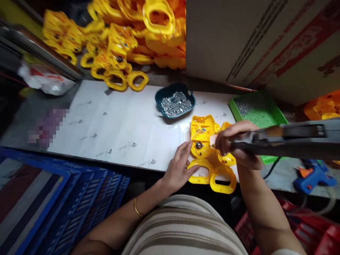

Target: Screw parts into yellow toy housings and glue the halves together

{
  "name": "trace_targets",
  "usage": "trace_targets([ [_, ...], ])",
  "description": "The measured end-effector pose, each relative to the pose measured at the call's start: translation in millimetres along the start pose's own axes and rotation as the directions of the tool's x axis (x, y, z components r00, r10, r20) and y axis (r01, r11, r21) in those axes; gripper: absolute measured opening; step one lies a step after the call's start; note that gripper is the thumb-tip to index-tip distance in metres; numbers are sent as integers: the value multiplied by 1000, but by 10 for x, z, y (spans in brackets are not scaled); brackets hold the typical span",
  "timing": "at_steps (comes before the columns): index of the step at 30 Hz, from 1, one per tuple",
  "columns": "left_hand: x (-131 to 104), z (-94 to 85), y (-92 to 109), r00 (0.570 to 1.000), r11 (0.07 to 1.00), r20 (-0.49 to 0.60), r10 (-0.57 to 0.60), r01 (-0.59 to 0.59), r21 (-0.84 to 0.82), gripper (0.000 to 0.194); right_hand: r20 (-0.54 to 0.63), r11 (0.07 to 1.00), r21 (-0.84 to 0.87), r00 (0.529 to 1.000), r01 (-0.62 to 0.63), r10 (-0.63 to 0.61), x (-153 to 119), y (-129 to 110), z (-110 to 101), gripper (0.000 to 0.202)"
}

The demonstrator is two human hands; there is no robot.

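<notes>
A yellow plastic shell (202,124) with a ring-shaped handle lies open side up on the white board, with wires and a round metal part inside. My left hand (176,168) grips its left edge and handle, thumb over the ring. A second yellow shell (223,180) lies against it on the right, partly hidden by my right hand (239,141). That hand is closed around a grey power screwdriver (287,140), held nearly level. Its tip points left at the first shell; whether it touches a screw I cannot tell.
A dark teal bowl (158,97) of small screws and a green basket (277,109) with more screws stand behind. Yellow shells (117,46) are heaped at the back left. A large carton (225,39) rises at the back right. A blue glue gun (313,179) lies right; blue crates (77,202) stand lower left.
</notes>
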State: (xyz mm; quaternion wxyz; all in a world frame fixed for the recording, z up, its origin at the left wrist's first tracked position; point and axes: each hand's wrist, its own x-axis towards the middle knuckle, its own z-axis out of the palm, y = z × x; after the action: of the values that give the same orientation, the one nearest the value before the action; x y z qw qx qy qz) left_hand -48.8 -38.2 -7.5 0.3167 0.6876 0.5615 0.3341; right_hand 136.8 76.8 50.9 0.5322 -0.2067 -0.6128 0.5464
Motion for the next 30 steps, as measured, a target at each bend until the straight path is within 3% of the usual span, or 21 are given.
trace_targets([
  [3,223,-221,-4,985,969,-112,130,-102,224,45,-34,982,136,992,129,-125,69,-67,-87,29],
  [5,551,-452,-43,945,900,-219,243,-136,414,23,-86,973,148,983,176,-164,93,-78,-121,27],
  [7,972,-687,-112,930,835,-248,270,-98,542,22,-121,970,139,976,198,-182,84,-81,-131,27],
  [10,1566,-897,-254,995,774,-41,93,-46,632,27,-121,973,117,975,200,-186,10,-102,-115,28],
  [13,1891,-902,-385,989,795,136,-59,-35,605,34,-133,983,98,981,152,-138,-89,-140,-94,29],
  [19,1930,-800,-506,994,837,60,-88,41,546,13,-174,990,85,980,111,-95,-197,-217,-70,27],
  [25,1959,-905,-508,997,872,-78,-27,61,486,13,-199,991,79,976,103,-86,-258,-288,-2,25],
  [27,1861,-920,-436,992,895,-116,59,-1,446,11,-213,993,73,974,95,-77,-269,-300,22,25],
  [30,1495,-804,-253,946,936,-157,285,-239,260,10,-228,989,69,967,128,-109,-253,-318,65,26],
])
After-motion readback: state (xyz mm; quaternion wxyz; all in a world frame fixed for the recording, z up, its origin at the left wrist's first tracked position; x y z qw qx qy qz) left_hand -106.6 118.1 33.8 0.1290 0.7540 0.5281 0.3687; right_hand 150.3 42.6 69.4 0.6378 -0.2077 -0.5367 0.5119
